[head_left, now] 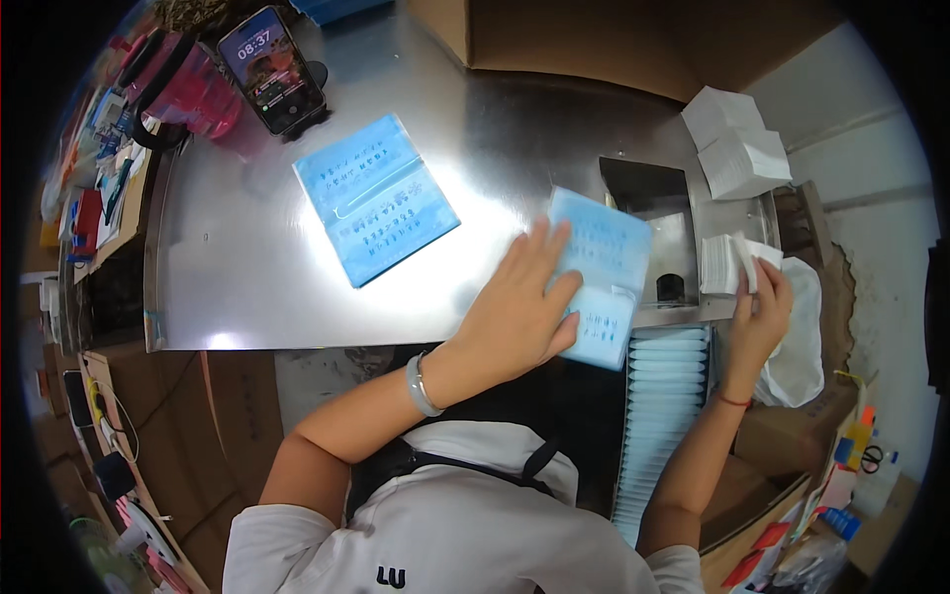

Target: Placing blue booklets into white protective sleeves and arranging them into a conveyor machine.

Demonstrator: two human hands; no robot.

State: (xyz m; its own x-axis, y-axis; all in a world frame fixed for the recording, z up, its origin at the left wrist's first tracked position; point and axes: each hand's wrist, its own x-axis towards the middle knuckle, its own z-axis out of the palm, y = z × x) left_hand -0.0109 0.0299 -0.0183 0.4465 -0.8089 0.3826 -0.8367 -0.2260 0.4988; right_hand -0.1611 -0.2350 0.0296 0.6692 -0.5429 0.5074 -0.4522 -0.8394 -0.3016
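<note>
My left hand (520, 307), a band round its wrist, has its fingers spread and slightly blurred. They rest on the left side of a flat blue plastic packet (599, 262) with printed lettering, which juts past the near table edge. At the right, my right hand (762, 302) pinches a folded white paper slip (748, 259) at the end of a small paper stack (716, 265). Another blue packet (378, 198) lies flat on the metal table, left of centre. Below the table's right side runs a long row of pale blue packets (665, 396), standing on edge.
A dark rectangular opening (643, 188) is in the table's right part, beside more white paper stacks (737, 148). A cardboard box (594, 40) stands at the back. Far left are a phone (269, 71) and a pink jug (193, 84). A white bag (797, 337) hangs at the right.
</note>
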